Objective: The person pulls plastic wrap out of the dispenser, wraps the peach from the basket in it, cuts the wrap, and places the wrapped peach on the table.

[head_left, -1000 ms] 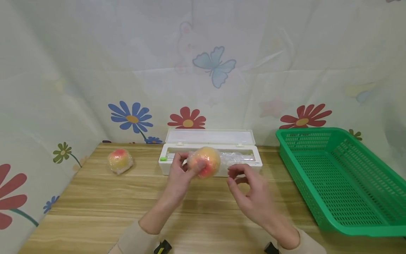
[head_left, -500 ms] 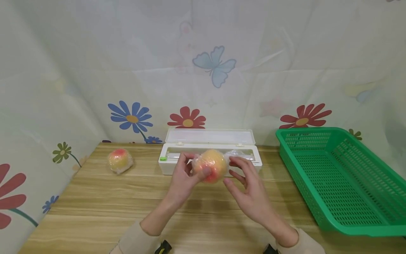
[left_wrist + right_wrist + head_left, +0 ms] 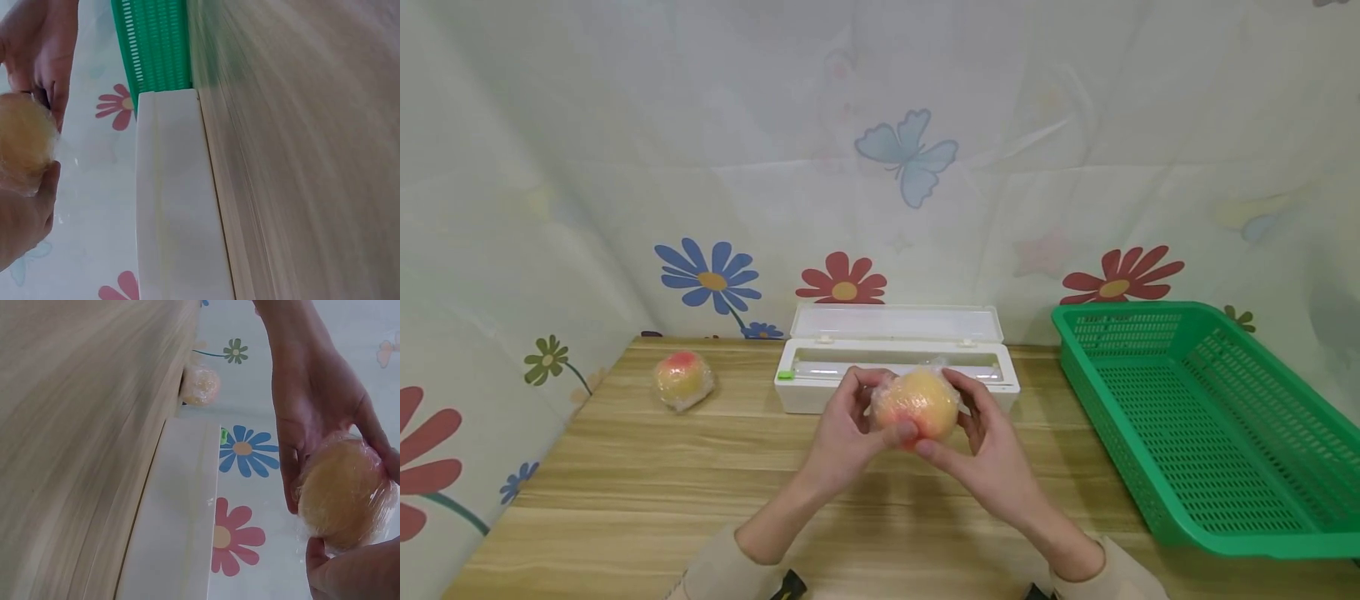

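Both hands hold a yellow-and-red peach [image 3: 921, 404] wrapped in clear cling film, raised above the table in front of the film dispenser. My left hand [image 3: 842, 433] grips its left side, thumb across the front. On the right side, my right hand [image 3: 996, 458] curls its fingers round the fruit, thumb tip low near the other thumb. In the right wrist view, wrinkled film covers the peach [image 3: 344, 494] between the two hands. Behind them stands a white cling film dispenser [image 3: 805, 398] with its lid raised and a roll inside, partly hidden by the hands and fruit.
A second film-wrapped peach [image 3: 683, 381] lies at the left on the wooden table [image 3: 700, 483]. To the right stands a green plastic basket [image 3: 1120, 442] with slotted walls. A flower-printed cloth [image 3: 737, 167] hangs behind the table.
The peach has moved right and slightly toward me with my left hand. My right hand has come from beside it to grip its right side. Loose film on that side now lies closer to the fruit.
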A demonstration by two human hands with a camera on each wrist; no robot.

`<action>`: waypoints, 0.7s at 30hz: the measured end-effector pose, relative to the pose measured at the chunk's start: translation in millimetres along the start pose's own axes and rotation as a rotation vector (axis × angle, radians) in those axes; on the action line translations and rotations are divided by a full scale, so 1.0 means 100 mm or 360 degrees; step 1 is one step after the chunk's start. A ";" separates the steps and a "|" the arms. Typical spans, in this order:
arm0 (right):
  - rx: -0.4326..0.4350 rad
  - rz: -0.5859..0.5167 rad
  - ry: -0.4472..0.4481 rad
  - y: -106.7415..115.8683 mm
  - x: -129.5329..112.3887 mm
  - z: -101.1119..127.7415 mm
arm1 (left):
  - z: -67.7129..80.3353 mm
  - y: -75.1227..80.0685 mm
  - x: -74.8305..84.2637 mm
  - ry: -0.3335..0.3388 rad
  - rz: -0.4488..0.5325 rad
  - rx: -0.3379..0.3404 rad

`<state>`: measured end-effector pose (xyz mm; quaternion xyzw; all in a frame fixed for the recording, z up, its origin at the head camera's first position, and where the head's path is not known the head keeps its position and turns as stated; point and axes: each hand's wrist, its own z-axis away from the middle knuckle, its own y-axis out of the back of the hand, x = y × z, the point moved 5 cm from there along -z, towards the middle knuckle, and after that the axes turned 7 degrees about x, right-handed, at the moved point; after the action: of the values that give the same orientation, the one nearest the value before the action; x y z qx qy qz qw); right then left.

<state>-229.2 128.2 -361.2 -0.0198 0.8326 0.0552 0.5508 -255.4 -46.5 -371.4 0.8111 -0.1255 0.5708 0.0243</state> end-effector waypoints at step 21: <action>-0.0182 -0.0032 0.0096 0.02 0.01 -0.01 | 0.02 -0.07 0.03 0.0042 0.0125 -0.0143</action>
<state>-231.1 130.1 -361.4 -0.0614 0.8440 0.0964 0.5240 -251.3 -40.9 -368.3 0.7961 -0.1823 0.5757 0.0399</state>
